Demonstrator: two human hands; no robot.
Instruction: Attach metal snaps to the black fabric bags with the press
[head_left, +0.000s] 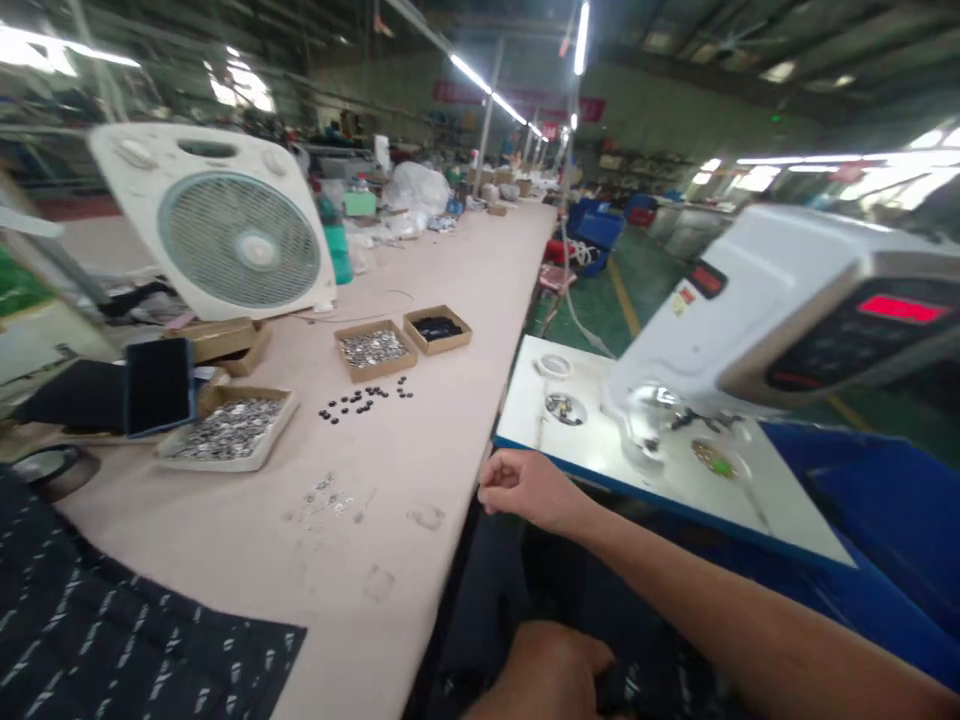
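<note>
My right hand (pixel 529 490) is at the table's right edge, in front of the machine's white plate, with its fingers curled together; whatever may be in them is too small to see. Low in the view, my left hand (pixel 544 670) rests near dark cloth (pixel 645 665), its fingers mostly hidden. The white machine (pixel 765 290) has a lit red display, and its metal head stands over the white plate (pixel 517 415). Scattered on the table (pixel 450 420) are small black round pieces (pixel 367 400) and small clear or metal pieces (pixel 326 495).
Open boxes hold metal pieces (pixel 375 349), black pieces (pixel 437 329) and more metal pieces (pixel 232 428). A box fan (pixel 244 230) stands at the back left, behind a dark phone-like slab (pixel 159 385). Patterned dark fabric (pixel 135 620) covers the near left corner. Blue material (pixel 885 510) lies right.
</note>
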